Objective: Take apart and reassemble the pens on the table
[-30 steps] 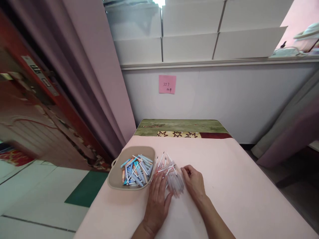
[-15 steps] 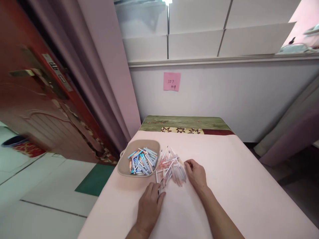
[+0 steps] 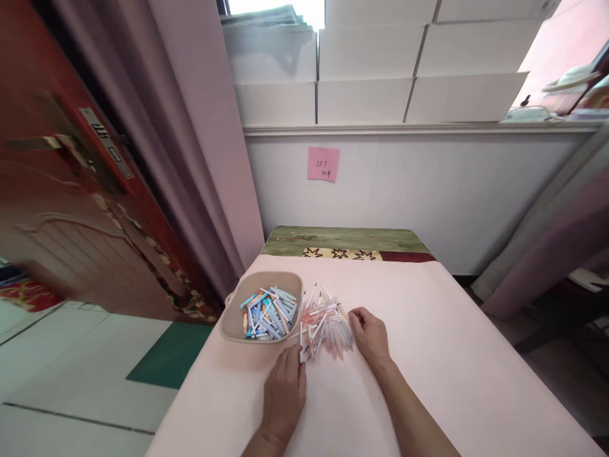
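A loose pile of slim brush-like sticks [image 3: 328, 320], some white and some with dark tips, lies on the pink-covered table between my hands. Several sticks look clear or pale at the near side. My left hand [image 3: 284, 388] rests at the near left of the pile, fingers extended, by a small white piece [image 3: 304, 357]. At the right edge of the pile is my right hand [image 3: 370, 333], its fingers bent and thumb slightly apart, with nothing visibly held. To the left stands a beige basket [image 3: 228, 325] with many blue, grey and orange pens [image 3: 271, 314].
The pink table cover [image 3: 428, 355] ends at a green patterned strip [image 3: 342, 235] by the wall. A pink note [image 3: 323, 164] is stuck there below white boxes [image 3: 366, 98]. A red door [image 3: 85, 209] and purple curtain [image 3: 190, 158] are to the left.
The camera view has tilted and shifted slightly. My left thumb has moved closer to the fingers. My right hand stays beside the pile.
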Demonstrator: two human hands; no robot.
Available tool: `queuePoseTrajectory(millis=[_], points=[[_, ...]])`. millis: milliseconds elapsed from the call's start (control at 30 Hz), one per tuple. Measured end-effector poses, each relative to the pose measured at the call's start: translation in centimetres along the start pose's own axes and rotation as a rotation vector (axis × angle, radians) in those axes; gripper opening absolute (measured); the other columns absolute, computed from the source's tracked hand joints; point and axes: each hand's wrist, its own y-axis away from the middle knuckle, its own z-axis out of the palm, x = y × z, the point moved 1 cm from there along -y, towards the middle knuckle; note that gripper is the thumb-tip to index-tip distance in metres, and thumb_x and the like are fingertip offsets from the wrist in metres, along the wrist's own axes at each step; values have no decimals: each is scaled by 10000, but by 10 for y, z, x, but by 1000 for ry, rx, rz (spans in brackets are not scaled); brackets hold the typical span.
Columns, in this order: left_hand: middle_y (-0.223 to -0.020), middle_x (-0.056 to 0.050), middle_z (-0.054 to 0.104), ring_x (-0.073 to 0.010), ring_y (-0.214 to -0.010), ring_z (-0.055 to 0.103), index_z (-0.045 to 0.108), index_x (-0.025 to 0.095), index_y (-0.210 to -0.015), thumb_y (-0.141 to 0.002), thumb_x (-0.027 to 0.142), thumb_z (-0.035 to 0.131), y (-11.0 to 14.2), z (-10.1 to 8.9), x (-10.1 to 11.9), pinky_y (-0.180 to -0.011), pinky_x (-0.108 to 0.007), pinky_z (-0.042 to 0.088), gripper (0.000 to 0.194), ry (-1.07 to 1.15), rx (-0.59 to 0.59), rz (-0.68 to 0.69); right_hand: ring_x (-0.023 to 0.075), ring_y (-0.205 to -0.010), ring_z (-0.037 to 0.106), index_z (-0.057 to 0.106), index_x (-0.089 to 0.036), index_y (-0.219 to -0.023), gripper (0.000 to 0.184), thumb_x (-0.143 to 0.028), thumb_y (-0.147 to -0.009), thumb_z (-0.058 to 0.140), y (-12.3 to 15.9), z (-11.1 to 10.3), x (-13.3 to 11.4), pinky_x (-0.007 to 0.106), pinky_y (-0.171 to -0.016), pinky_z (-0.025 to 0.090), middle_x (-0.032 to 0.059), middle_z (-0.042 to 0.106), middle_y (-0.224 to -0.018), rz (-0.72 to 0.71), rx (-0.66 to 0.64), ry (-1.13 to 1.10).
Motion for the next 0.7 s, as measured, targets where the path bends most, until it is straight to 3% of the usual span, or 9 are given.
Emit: queuePoseTrajectory(millis=[133,300,433,567,700], points=[[-1049,-74,665,-209,-955,654,495,200,-1161,-819,78,433,3,3,-4,-795,-346,535,368,3,31,-46,173,-636,620,677,-212,-837,343,-420,-876,407,1,1,0,256,-616,441,25,692,-706,-9,15,6],[-1022,-83,669,-209,-950,653,507,179,-1155,-856,133,448,0,-1,-4,-810,-351,532,308,66,40,-80,184,-806,640,664,-196,-1006,326,-368,-838,443,1,5,-1,290,-750,468,57,700,-930,-26,32,28],[-1180,-107,626,-242,-1111,582,546,195,-1208,-868,225,520,-3,-6,-1,-923,-400,481,343,8,35,24,190,-821,632,662,-197,-1001,311,-354,-832,453,10,7,-4,305,-762,464,57,687,-935,-6,52,50],[-1428,-113,457,-280,-1283,445,477,240,-1345,-851,192,536,-3,-4,2,-1002,-461,418,500,-58,-48,172,181,-739,628,673,-210,-915,302,-399,-866,442,28,7,-12,283,-689,455,40,680,-823,23,42,73],[-1338,-101,558,-248,-1223,512,515,215,-1308,-852,147,509,0,0,2,-981,-439,459,461,12,-86,252,167,-661,600,652,-222,-892,317,-508,-823,535,43,6,-23,264,-609,418,11,644,-736,4,-10,169]])
